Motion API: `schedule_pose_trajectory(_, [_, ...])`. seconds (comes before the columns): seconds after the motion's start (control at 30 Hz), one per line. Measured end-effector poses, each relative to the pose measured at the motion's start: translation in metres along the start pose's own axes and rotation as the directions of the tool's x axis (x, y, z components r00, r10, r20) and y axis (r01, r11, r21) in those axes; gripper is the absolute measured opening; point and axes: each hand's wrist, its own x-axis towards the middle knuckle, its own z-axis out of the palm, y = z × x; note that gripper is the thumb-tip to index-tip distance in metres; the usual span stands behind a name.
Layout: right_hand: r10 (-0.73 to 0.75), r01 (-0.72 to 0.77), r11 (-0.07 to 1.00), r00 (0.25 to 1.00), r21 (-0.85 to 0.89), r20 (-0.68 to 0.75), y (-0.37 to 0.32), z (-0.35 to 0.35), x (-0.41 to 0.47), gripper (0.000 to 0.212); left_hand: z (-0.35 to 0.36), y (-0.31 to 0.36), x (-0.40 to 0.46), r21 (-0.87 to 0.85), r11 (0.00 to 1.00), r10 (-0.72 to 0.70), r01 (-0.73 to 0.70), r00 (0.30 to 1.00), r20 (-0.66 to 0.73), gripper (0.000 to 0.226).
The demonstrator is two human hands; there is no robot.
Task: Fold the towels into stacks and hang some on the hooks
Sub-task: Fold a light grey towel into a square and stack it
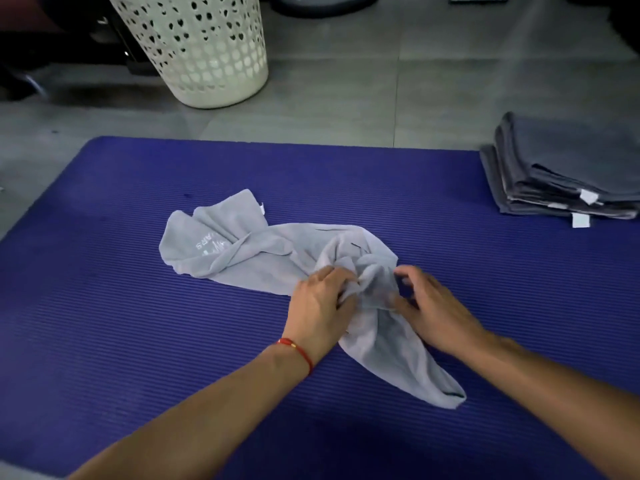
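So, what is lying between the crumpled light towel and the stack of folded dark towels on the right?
Nothing: in the head view only bare blue mat separates the crumpled towel from the folded stack.

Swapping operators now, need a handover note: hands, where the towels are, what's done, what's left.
Left hand: gripping the bunched middle of the light grey towel.
Right hand: fingers curled at the same bunch; grip unclear.
Light grey towel: crumpled, unfolded, on the purple mat.
Done: stack of folded dark grey towels at the mat's right edge.
Left: spread and fold this towel. White laundry basket stands beyond the mat, contents not visible. No hooks in view.
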Motion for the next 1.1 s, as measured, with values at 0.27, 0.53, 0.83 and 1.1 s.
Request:
schedule_pose_trajectory(0.27, [0.118, -0.121, 0.981, 0.993, 0.151, 0.028, -0.015, 0.025, 0.018, 0.033, -0.019, -0.012, -0.089, 0.031, 0.999, -0.017, 0.017, 1.000, -0.004, 0.019])
schedule_pose_trajectory(0.53, [0.081, -0.112, 0.942, 0.990, 0.315, 0.112, 0.018, -0.011, -0.022, 0.008, -0.022, -0.101, 0.005, 0.255, 0.948, 0.152, -0.191, 0.975, 0.162, 0.047])
schedule_pose_trajectory(0.83, [0.157, -0.091, 0.906, 0.979, 0.414, -0.127, 0.014, -0.051, -0.062, 0.021, -0.044, -0.112, 0.055, 0.050, 0.994, 0.065, -0.101, 0.876, 0.477, 0.042])
schedule_pose_trajectory(1.1, [0.338, 0.032, 0.839, 0.751, 0.543, -0.567, 0.016, -0.147, -0.072, 0.020, -0.125, -0.042, 0.049, -0.588, 0.750, -0.164, 0.303, 0.946, 0.279, 0.012])
